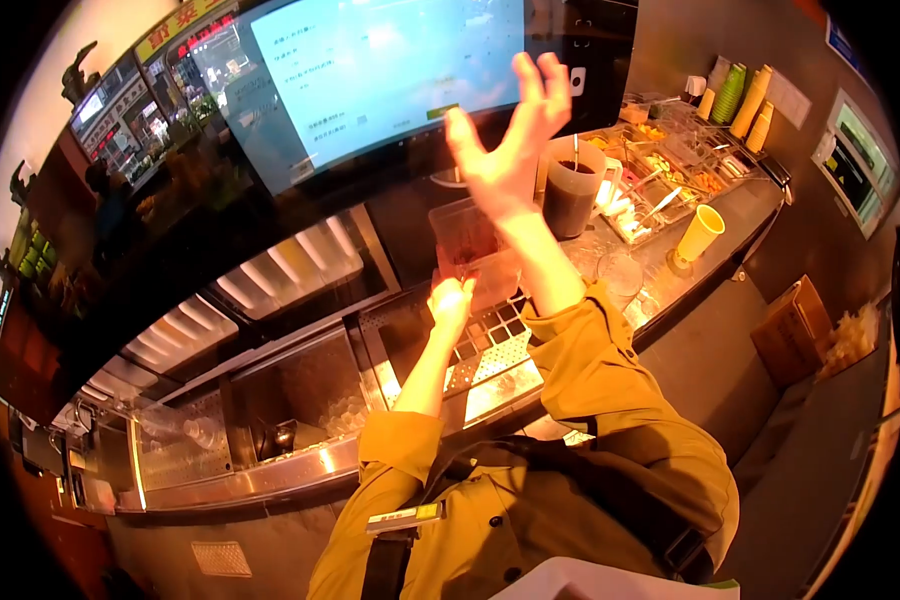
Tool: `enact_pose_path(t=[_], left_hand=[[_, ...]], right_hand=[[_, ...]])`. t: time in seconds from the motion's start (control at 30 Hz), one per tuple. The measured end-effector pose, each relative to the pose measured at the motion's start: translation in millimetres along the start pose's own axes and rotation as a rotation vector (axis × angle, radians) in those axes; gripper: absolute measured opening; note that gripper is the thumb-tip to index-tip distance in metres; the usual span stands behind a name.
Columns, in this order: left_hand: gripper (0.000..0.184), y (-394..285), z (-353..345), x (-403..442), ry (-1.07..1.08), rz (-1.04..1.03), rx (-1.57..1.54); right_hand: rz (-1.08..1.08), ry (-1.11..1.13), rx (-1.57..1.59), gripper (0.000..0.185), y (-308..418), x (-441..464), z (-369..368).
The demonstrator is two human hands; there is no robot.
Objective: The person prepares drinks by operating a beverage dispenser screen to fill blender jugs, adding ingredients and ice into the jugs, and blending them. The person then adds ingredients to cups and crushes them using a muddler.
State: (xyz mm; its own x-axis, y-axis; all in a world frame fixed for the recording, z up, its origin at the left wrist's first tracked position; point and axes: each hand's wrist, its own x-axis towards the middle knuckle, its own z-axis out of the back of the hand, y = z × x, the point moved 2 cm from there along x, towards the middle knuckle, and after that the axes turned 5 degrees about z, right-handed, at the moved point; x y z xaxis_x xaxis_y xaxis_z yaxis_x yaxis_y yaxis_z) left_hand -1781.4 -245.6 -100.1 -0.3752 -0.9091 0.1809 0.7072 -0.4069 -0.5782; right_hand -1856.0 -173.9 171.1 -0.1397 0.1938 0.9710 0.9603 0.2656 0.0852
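My right hand (515, 150) is raised in front of the lower right edge of a large lit screen (390, 70). Its fingers are spread and nothing is in them; whether a fingertip touches the screen I cannot tell. Lower down, my left hand (450, 300) has its fingers closed on the near side of a clear plastic container (462, 225), which has something dark reddish inside. Part of that container is hidden behind my right wrist. Just right of my right hand stands a jug (572, 195) of dark liquid with a stirrer in it.
A yellow cup (702, 230) stands on the right counter, beyond it a topping tray (660, 180) with several compartments. Stacked green cups (730, 95) are at the back. An ice bin (305, 400) sits in the steel counter at left. A cardboard box (795, 325) is at far right.
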Motion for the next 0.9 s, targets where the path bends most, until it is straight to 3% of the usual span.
enact_pose_path(t=[0.13, 0.23, 0.5, 0.6, 0.67, 0.73, 0.9], left_hand=[[0.056, 10.6, -14.5, 6.0, 0.049, 0.015, -0.048], [0.053, 10.2, -19.1, 9.2, -0.089, -0.02, 0.044], [0.043, -1.5, -3.8, -0.7, 0.044, 0.065, -0.089], [0.04, -3.4, -3.4, -2.8, -0.135, -0.016, -0.018], [0.04, -1.5, -5.9, 3.4, 0.136, 0.185, -0.071], [0.041, -15.6, 15.6, -6.8, 0.046, 0.074, 0.02], [0.051, -9.6, 4.0, -6.0, -0.18, -0.043, -0.133]], right_hand=[[0.005, 0.034, -0.059, 0.05, -6.2, -1.4, 16.3], [0.09, 0.065, -0.055, 0.034, -5.9, -9.2, 25.7], [0.244, 0.257, 0.066, 0.025, 27.3, -27.0, 14.4], [0.258, 0.291, 0.097, 0.021, 41.9, -24.8, 2.9], [0.216, 0.381, 0.024, 0.016, 42.6, -23.9, -4.0], [0.195, 0.35, 0.021, 0.016, 45.1, -19.2, 6.2], [0.089, 0.096, -0.054, 0.018, 6.0, -16.2, 33.5]])
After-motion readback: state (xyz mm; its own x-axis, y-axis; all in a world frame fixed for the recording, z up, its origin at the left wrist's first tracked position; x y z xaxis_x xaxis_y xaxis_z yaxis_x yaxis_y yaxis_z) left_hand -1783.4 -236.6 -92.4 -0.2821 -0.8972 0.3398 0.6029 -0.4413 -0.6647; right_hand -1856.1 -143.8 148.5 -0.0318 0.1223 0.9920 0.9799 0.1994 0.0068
